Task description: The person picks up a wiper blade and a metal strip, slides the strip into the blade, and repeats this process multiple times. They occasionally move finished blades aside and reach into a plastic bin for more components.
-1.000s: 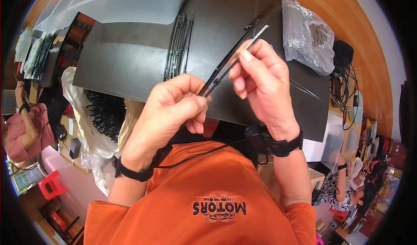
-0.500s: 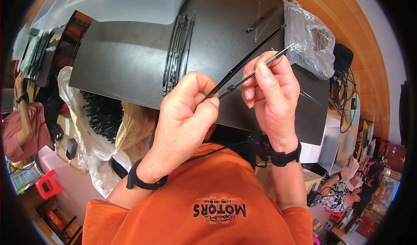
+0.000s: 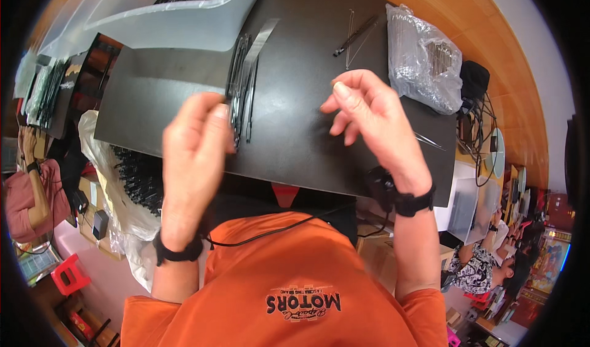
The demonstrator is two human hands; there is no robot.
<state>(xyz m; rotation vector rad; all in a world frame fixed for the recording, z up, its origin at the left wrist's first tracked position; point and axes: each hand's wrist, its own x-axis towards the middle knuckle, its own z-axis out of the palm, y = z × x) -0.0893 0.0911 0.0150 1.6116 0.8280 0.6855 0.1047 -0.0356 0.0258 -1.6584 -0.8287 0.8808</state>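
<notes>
My left hand [image 3: 195, 141] is closed with thumb and fingers pinched on a long thin black strip [image 3: 261, 39]. Smeared by motion, the strip slants up and away over a bundle of similar black strips [image 3: 238, 70] lying on the dark table. The pinching fingers sit at the near left side of that bundle and hide part of it. My right hand [image 3: 375, 116] hovers over the right part of the table, loosely curled with fingers apart and nothing visible in it. Beyond it lie a short dark strip [image 3: 356, 36] and thin wires [image 3: 349, 47].
A plastic bag of thin metal pieces [image 3: 424, 61] stands at the table's far right; thin shiny pieces [image 3: 428, 140] lie nearer. A translucent bin [image 3: 160, 24] is far left. Below the table's left edge hangs a sack of black strips [image 3: 135, 178]. Other people sit at both sides.
My left hand has moved left with the black strip, onto the bundle. My right hand has let go of the thin rod-like piece and drawn slightly left.
</notes>
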